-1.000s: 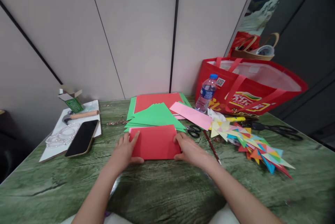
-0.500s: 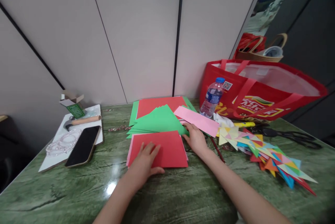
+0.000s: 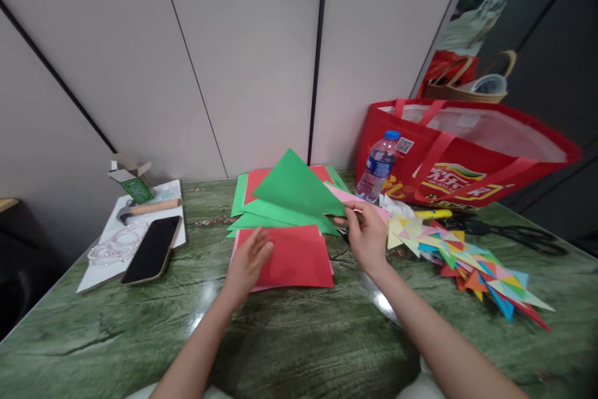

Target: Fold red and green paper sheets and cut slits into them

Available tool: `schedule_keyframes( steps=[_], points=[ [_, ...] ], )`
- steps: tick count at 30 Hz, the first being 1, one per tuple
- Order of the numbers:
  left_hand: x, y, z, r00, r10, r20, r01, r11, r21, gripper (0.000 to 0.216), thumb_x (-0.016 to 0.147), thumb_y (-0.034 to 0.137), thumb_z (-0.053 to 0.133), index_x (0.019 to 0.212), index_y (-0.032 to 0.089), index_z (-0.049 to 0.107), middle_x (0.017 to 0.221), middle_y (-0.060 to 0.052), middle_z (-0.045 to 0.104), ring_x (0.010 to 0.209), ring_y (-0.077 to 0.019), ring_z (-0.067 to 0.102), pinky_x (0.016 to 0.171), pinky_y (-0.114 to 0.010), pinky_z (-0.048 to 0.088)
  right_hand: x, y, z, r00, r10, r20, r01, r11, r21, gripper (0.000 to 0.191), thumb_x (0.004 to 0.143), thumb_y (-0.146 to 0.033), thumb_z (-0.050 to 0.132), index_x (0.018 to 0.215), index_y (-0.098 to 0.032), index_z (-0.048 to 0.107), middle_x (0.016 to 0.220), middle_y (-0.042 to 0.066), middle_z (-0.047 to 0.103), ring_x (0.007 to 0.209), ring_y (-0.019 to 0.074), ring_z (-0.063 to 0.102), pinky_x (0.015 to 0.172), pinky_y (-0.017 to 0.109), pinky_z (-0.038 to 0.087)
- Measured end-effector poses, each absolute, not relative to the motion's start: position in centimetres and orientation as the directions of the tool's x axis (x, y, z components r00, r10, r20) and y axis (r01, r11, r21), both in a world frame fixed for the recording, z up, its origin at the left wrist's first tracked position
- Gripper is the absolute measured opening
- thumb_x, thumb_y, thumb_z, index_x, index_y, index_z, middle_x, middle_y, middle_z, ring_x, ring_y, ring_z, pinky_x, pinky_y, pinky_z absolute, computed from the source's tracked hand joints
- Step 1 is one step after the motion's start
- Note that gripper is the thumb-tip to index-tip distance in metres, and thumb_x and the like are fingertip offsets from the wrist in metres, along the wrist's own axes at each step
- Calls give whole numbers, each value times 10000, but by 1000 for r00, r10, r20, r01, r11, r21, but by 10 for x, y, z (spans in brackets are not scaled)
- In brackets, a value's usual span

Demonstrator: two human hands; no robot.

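My right hand [image 3: 367, 234] pinches the corner of a green paper triangle [image 3: 299, 187] and holds it lifted, tilted up above a stack of more green triangles [image 3: 275, 220]. My left hand [image 3: 250, 260] hovers with its fingers spread over the left part of a red folded sheet [image 3: 299, 257], which lies on a pink sheet on the green marble table [image 3: 299, 337]. Behind the stack lie red and green full sheets [image 3: 255, 181] and a pink strip [image 3: 348, 195].
A pile of multicoloured paper triangles [image 3: 471, 259] lies at the right, with scissors [image 3: 514, 232] and a yellow marker [image 3: 432, 214] behind it. A water bottle [image 3: 378, 165] and red tote bag [image 3: 467, 159] stand at the back. At the left, a phone [image 3: 152, 249], hammer [image 3: 147, 207], bead bracelets [image 3: 114, 246] and small box [image 3: 133, 178].
My right hand left the red sheet, reached the green stack and lifted its top triangle. My left hand slid along the red sheet and rose off it.
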State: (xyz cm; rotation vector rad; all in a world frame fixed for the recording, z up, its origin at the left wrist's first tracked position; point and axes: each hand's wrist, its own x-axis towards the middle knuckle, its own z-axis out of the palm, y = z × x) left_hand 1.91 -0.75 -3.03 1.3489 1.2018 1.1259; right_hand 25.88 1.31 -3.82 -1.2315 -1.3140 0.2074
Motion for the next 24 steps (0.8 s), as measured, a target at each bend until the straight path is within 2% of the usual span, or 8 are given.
schedule_keyframes(
  steps=[3,7,10,13,15,20,22,24],
  points=[
    [18,-10,-19,66,997,-29,-353,51,934,778,661,577,568,1256,125,351,1209,-207,501,1076,-293,524,935,-440,378,254,-5,-27,345,705,619,357,512,-782,135,839,-281,451,907,-210,544,942,65,585,746,182,632,647,333,545],
    [11,-13,-6,128,986,-111,-596,166,785,886,583,717,456,1270,179,300,1174,-239,508,1080,-371,500,843,-583,390,249,-26,-19,108,795,597,326,539,-777,91,829,-242,484,878,-218,557,912,62,635,824,192,629,722,333,519],
    [7,-14,-1,140,984,-109,-661,175,730,787,619,728,375,1220,219,358,1135,-204,547,1089,-368,492,807,-617,388,247,-33,-17,-75,834,547,334,538,-774,76,813,-213,503,835,-211,575,891,62,660,842,188,618,724,318,502],
    [6,-13,2,186,980,-67,-648,174,741,533,733,603,432,1099,220,492,1035,-127,621,1046,-307,534,842,-571,395,244,-35,-15,-216,852,476,274,521,-808,82,799,-177,504,820,-202,579,892,62,666,866,183,615,728,310,492],
    [4,-13,3,210,975,-64,-628,185,756,460,768,560,431,1020,197,559,1012,-108,643,1032,-282,548,872,-525,399,243,-35,-15,-270,851,451,227,512,-829,89,788,-159,502,810,-198,578,909,64,663,887,183,613,739,314,487],
    [0,-16,6,222,957,-189,-628,288,723,799,693,735,245,1041,104,591,1055,-151,641,1095,-276,513,948,-407,378,243,-35,-13,-349,821,452,256,548,-797,69,751,-154,552,788,-195,594,984,73,643,926,183,595,792,332,466],
    [1,-17,7,217,950,-224,-617,311,723,800,702,727,254,1044,88,593,1041,-155,650,1105,-277,507,959,-401,372,242,-35,-12,-391,801,453,305,577,-758,104,728,-185,608,831,-198,607,987,69,646,929,185,591,830,342,450],
    [3,-18,9,196,951,-239,-615,309,725,744,729,692,291,1042,90,593,1024,-152,659,1112,-273,503,963,-404,369,241,-35,-13,-412,793,449,350,593,-725,232,692,-241,667,915,-208,611,994,63,652,947,193,584,861,352,435]
  ],
)
